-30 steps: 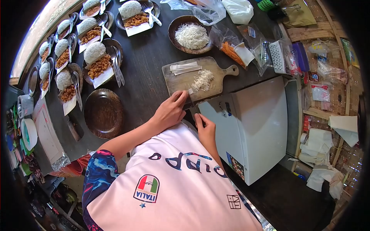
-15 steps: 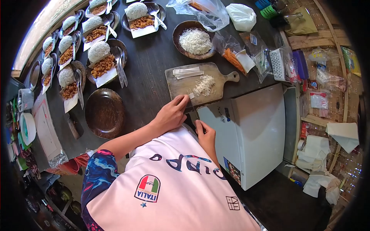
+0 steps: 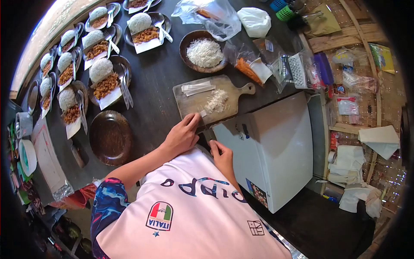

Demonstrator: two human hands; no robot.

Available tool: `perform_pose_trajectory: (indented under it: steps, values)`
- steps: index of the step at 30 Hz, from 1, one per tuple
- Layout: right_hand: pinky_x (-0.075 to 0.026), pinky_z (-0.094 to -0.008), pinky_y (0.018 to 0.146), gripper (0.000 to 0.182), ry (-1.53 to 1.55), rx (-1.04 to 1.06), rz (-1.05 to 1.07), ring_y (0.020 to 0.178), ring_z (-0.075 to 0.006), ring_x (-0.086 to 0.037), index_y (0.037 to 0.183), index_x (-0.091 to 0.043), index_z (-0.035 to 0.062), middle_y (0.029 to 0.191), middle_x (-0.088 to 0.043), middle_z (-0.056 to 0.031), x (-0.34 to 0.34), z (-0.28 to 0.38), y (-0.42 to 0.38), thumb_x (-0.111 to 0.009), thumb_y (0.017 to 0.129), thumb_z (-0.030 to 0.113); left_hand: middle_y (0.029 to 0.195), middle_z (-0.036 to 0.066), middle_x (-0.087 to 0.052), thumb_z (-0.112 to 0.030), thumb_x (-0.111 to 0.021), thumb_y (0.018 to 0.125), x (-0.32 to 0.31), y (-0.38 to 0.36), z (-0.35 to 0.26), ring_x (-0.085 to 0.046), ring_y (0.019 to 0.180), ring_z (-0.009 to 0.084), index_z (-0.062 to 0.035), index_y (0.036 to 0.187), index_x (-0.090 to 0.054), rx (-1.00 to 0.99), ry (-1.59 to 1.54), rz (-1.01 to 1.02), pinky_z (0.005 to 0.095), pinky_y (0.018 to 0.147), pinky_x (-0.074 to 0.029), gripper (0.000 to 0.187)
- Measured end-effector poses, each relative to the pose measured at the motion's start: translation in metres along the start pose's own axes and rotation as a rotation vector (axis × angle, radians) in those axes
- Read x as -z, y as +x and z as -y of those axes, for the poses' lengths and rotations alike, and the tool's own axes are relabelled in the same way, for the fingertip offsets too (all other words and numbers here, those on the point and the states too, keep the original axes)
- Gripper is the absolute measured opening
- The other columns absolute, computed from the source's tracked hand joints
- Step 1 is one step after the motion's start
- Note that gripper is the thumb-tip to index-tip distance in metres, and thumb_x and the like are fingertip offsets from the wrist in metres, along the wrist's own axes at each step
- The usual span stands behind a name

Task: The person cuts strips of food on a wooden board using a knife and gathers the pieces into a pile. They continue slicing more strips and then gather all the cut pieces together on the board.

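My left hand (image 3: 183, 133) rests at the near edge of a wooden cutting board (image 3: 196, 105), fingertips pinching a small white slice (image 3: 203, 113). Just right of that slice lies a pile of thin white shreds (image 3: 217, 101). Several flat white strips (image 3: 197, 87) are stacked farther back on the board. Below the board's front edge, my right hand (image 3: 222, 156) is closed around what looks like a knife, its thin blade pointing up toward the board and mostly hard to see. Behind the board, a dark wooden bowl (image 3: 186, 55) holds a heap of similar white shreds (image 3: 205, 53).
Several plates with rice (image 3: 101, 69), reddish-brown food and cutlery line the left. A bare brown plate (image 3: 111, 137) sits nearer me. Bagged orange food (image 3: 249, 71), a white bag (image 3: 254, 22) and a white grater-like basket (image 3: 297, 71) stand right. A white fridge (image 3: 280, 142) is below.
The whole view has shifted slightly, so the table things sit farther left and lower. Less of the blade shows by my right hand. My left hand still pinches the slice.
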State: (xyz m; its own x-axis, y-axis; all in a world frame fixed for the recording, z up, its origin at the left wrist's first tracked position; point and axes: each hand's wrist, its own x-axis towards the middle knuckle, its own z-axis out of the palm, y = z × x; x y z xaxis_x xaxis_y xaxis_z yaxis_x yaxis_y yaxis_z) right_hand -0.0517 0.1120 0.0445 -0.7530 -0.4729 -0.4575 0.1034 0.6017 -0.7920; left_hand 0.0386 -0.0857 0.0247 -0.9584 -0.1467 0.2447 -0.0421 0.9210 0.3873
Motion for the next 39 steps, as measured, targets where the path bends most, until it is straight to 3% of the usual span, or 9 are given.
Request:
perform_pose_trajectory:
  steps: [3,9,13,20,23,25,28,34,39]
  values:
    - [-0.054,-0.0327,0.077,0.047,-0.018,0.027,-0.015,0.083,-0.0154,-0.069,0.118,-0.075,-0.0068,0.092,-0.079,-0.0166,-0.004,0.004,0.006,-0.071,0.103,0.038,0.146,0.021,-0.052,-0.025,-0.071,0.083,-0.001,-0.002,0.0,-0.048,0.139,0.0317,0.0185,0.123,-0.067,-0.018,0.054,-0.004,0.0342,0.119,-0.042,0.059]
    - [-0.053,-0.0342,0.074,0.049,-0.018,-0.033,0.014,0.075,-0.0156,-0.064,0.117,-0.075,-0.0072,0.083,-0.075,-0.0144,0.0,0.004,-0.001,-0.071,0.103,0.04,0.146,0.022,-0.052,-0.018,-0.072,0.079,0.001,-0.004,0.0,-0.049,0.14,0.0351,0.0178,0.137,-0.057,0.036,-0.054,0.001,0.0378,0.117,-0.046,0.07]
    - [-0.052,-0.035,0.073,0.049,-0.038,-0.004,-0.022,0.072,-0.0155,-0.061,0.117,-0.075,-0.0075,0.08,-0.073,-0.0142,-0.004,0.013,0.001,-0.07,0.104,0.04,0.145,0.021,-0.052,-0.019,-0.072,0.079,0.0,-0.003,-0.004,-0.049,0.139,0.0343,0.0173,0.138,-0.057,0.032,-0.029,0.021,0.037,0.118,-0.045,0.07]
    - [-0.054,-0.0348,0.081,0.049,-0.06,0.006,-0.007,0.082,-0.0188,-0.068,0.118,-0.075,-0.0073,0.091,-0.077,-0.0189,-0.001,-0.009,0.0,-0.07,0.104,0.04,0.148,0.018,-0.052,-0.026,-0.073,0.084,0.001,-0.004,0.001,-0.048,0.138,0.0291,0.0171,0.122,-0.07,-0.025,0.093,0.026,0.0322,0.116,-0.044,0.058]
    - [-0.054,-0.0347,0.084,0.049,-0.054,-0.04,0.012,0.087,-0.0201,-0.071,0.118,-0.074,-0.0073,0.095,-0.078,-0.0197,-0.001,0.008,0.001,-0.069,0.104,0.039,0.147,0.018,-0.052,-0.024,-0.073,0.083,0.001,-0.004,-0.001,-0.048,0.138,0.0299,0.0171,0.125,-0.067,-0.025,0.098,0.042,0.0329,0.117,-0.044,0.059]
    - [-0.054,-0.0345,0.084,0.049,-0.054,-0.053,0.0,0.087,-0.0197,-0.071,0.118,-0.074,-0.0075,0.096,-0.078,-0.0192,0.0,0.003,-0.004,-0.069,0.104,0.039,0.147,0.019,-0.052,-0.021,-0.073,0.079,0.0,-0.004,0.001,-0.048,0.14,0.0315,0.0171,0.136,-0.06,-0.025,0.1,0.062,0.0349,0.119,-0.044,0.07]
    - [-0.053,-0.0342,0.079,0.049,-0.052,0.045,-0.005,0.081,-0.0171,-0.066,0.118,-0.074,-0.0075,0.091,-0.077,-0.0172,-0.003,0.002,0.001,-0.069,0.104,0.04,0.146,0.019,-0.052,-0.02,-0.073,0.079,-0.001,-0.005,0.0,-0.049,0.14,0.0314,0.0174,0.136,-0.06,-0.003,0.041,0.048,0.035,0.118,-0.045,0.069]
    - [-0.051,-0.033,0.074,0.048,-0.021,-0.092,0.04,0.076,-0.014,-0.06,0.118,-0.074,-0.0074,0.083,-0.074,-0.0122,0.0,0.009,-0.003,-0.07,0.104,0.039,0.146,0.02,-0.053,-0.021,-0.071,0.081,0.0,-0.005,0.0,-0.049,0.14,0.0313,0.018,0.136,-0.059,-0.013,0.061,0.042,0.0348,0.117,-0.046,0.068]
    - [-0.049,-0.0313,0.067,0.047,-0.021,0.005,-0.001,0.071,-0.0118,-0.058,0.116,-0.074,-0.0067,0.075,-0.068,-0.0071,-0.004,0.007,-0.001,-0.071,0.104,0.038,0.146,0.02,-0.053,-0.02,-0.071,0.082,-0.001,-0.007,-0.002,-0.049,0.14,0.0315,0.0184,0.136,-0.059,-0.005,0.057,0.065,0.0351,0.118,-0.045,0.068]
